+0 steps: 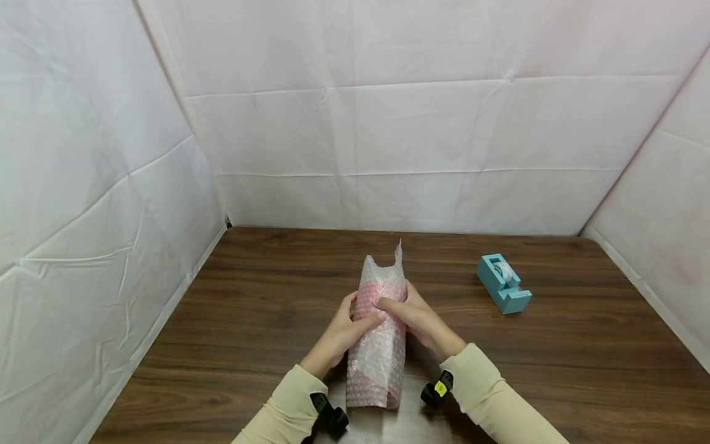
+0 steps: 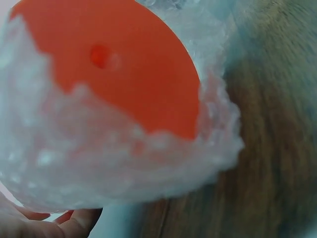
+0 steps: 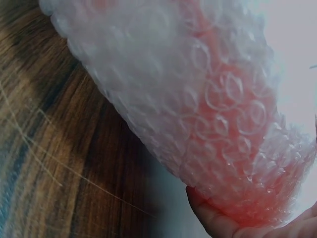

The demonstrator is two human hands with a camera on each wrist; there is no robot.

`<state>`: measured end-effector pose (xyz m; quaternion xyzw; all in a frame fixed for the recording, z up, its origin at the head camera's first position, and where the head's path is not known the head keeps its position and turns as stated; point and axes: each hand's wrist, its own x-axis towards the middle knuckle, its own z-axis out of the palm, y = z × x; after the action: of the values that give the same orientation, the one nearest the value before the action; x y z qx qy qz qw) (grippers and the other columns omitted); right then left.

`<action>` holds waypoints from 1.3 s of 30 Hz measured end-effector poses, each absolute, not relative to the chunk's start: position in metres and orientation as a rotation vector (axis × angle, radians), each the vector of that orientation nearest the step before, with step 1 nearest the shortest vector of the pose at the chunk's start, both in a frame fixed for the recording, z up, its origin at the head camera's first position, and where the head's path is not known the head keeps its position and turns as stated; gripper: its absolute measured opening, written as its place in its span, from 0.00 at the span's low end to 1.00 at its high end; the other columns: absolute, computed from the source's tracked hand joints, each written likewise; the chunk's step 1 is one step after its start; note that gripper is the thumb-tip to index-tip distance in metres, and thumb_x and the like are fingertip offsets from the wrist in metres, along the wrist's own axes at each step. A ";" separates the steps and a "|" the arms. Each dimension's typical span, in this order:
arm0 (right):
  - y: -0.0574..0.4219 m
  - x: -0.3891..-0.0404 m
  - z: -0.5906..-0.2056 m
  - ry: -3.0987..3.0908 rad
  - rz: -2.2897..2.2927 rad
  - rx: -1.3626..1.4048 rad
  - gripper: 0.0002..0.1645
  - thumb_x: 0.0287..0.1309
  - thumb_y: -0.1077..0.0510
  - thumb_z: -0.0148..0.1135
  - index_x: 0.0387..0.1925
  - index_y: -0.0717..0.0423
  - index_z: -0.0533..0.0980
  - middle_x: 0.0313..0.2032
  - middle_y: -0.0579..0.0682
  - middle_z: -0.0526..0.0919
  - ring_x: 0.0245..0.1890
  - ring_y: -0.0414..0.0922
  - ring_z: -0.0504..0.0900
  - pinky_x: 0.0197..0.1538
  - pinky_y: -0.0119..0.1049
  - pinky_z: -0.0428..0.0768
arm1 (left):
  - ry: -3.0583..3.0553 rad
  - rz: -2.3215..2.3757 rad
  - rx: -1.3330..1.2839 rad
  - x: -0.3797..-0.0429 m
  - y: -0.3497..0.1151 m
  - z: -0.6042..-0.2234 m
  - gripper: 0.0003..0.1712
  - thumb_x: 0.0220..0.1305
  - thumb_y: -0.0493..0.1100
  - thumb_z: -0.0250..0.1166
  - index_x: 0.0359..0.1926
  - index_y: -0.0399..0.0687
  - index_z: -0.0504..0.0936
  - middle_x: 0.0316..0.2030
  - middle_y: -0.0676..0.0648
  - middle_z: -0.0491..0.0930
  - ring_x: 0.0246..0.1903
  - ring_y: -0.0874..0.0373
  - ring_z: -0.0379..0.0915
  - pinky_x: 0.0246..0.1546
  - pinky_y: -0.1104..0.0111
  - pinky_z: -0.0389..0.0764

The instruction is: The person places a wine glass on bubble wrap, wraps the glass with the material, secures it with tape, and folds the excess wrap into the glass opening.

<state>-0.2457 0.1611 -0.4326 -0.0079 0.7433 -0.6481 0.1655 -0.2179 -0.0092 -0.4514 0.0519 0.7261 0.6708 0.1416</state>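
Observation:
Between both hands is a long bundle of bubble wrap (image 1: 378,357) around a reddish object, its far end of loose wrap sticking up in ragged points. In the left wrist view, the flat orange-red round end (image 2: 133,69) of the wrapped object shows through the wrap's opening, with a small round dimple near its middle. My left hand (image 1: 345,331) grips the bundle's left side, thumb across the top. From the right side my right hand (image 1: 417,316) holds it, its thumb also over the top. The fingers beneath the bundle are mostly hidden.
A light-blue tape dispenser (image 1: 503,283) with a roll of clear tape stands on the brown wooden table (image 1: 266,277), to the right of the bundle. White cloth walls (image 1: 421,135) enclose the table at the back and both sides.

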 end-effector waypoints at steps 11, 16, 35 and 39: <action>0.164 -0.245 -0.427 2.157 -1.874 -0.078 0.51 0.55 0.53 0.64 0.73 0.51 0.46 0.64 0.57 0.64 0.57 0.53 0.71 0.54 0.44 0.74 | 2.094 1.957 0.178 -0.220 -0.007 -0.444 0.49 0.59 0.51 0.67 0.73 0.45 0.50 0.62 0.32 0.65 0.52 0.46 0.73 0.50 0.54 0.77; 0.169 -0.245 -0.423 2.193 -1.865 -0.073 0.53 0.55 0.52 0.64 0.73 0.51 0.44 0.65 0.56 0.62 0.60 0.54 0.68 0.58 0.47 0.71 | 2.091 1.960 0.199 -0.221 -0.004 -0.439 0.49 0.59 0.52 0.67 0.73 0.46 0.50 0.63 0.33 0.65 0.52 0.46 0.73 0.49 0.55 0.77; 0.179 -0.233 -0.405 2.383 -1.948 -0.165 0.66 0.49 0.49 0.71 0.75 0.41 0.35 0.73 0.55 0.48 0.67 0.55 0.61 0.65 0.56 0.64 | 2.199 2.036 0.452 -0.224 0.001 -0.423 0.53 0.54 0.46 0.71 0.74 0.55 0.48 0.65 0.39 0.64 0.61 0.45 0.67 0.54 0.54 0.75; 0.180 -0.227 -0.402 2.474 -1.977 -0.317 0.65 0.49 0.52 0.71 0.75 0.36 0.36 0.72 0.53 0.51 0.65 0.55 0.64 0.61 0.55 0.69 | 2.240 2.023 0.555 -0.222 -0.001 -0.418 0.56 0.53 0.46 0.73 0.75 0.62 0.46 0.64 0.41 0.65 0.62 0.46 0.65 0.55 0.52 0.74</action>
<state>-0.2274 0.1796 -0.4016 -0.0995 0.7771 -0.6211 -0.0206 -0.2222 -0.0012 -0.4185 0.1809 0.7294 0.6588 0.0365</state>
